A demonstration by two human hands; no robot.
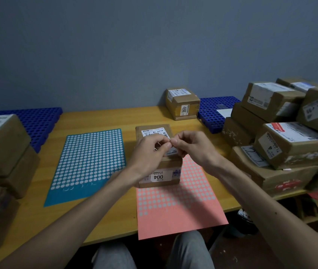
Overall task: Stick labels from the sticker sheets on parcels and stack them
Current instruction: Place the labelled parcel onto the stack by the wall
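The parcel [166,166] stands at the centre of the worktop [115,220], its near end resting on the far end of the pink sticker sheet [177,210], which overhangs the near edge. The blue sticker sheet [90,162] lies beside it on the left. Left hand [150,152] and right hand [191,146] meet above the parcel top, each with fingers curled and thumb pinched to forefinger; whether a label sits between them cannot be determined.

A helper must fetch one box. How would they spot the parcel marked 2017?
Start at the wooden table. At its far edge, a parcel stands alone beside a blue perforated tray. Only its front label reads 2017, sideways.
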